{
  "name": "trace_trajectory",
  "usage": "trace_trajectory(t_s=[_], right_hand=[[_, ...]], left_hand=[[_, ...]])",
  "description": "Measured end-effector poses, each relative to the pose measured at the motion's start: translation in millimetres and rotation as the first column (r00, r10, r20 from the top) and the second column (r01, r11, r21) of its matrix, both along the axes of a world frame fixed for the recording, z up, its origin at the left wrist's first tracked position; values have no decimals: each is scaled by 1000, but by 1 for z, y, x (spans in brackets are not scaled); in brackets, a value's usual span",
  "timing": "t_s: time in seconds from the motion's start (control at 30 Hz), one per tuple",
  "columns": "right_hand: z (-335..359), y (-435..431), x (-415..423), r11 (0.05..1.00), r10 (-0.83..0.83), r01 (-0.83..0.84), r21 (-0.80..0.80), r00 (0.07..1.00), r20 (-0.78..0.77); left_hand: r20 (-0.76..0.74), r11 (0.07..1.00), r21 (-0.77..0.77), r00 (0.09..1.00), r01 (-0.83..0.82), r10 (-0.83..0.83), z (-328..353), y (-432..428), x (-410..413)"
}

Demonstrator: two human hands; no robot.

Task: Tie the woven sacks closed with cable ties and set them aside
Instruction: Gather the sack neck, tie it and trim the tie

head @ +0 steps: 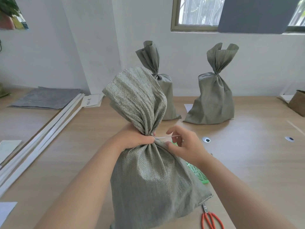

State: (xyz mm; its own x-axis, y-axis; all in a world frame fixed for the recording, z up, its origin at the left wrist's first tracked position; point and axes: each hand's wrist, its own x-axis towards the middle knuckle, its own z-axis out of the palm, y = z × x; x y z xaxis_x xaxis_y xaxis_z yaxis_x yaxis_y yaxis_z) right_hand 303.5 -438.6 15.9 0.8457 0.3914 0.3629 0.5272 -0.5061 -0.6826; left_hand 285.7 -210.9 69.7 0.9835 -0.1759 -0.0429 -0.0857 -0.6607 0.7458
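Note:
A filled grey-green woven sack (153,182) stands upright on the wooden table right in front of me, its mouth gathered into a bunched neck. My left hand (133,138) is clenched around that neck from the left. My right hand (183,144) is on the right side of the neck and pinches the free end of a pale cable tie (163,137), which runs level from the neck to my fingers. Two more woven sacks, one behind the near sack (165,95) and one to the right (212,101), stand tied at the back by the wall.
Orange-handled scissors (210,219) lie at the near right. A green bundle (197,172) pokes out behind the sack. Long white strips (41,138) and flat grey sheets (46,98) lie at the left. A brown box (297,103) sits at the far right. Two cable grommets (206,139) are set in the table (247,154).

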Motion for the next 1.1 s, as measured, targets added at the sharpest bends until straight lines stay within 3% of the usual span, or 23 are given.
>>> trace_trajectory(t_s=[0.2,0.53,0.87,1.1], right_hand=[[-25,-25,-24,973,-194,213,89,964,-180],[-76,-56,-66,882,-449,471,-17,828,-334],[-149,-97,-96,847,-528,455,-276,652,-544],[-215,-112,-109,799,-596,309,-516,526,-607]], left_hand=[[0,998,45,999,49,-50,-1,1,6],[-11,997,47,998,59,-59,-3,-2,9],[11,999,40,1000,20,-20,-2,-8,7],[47,998,57,999,-4,2,-4,-10,9]])
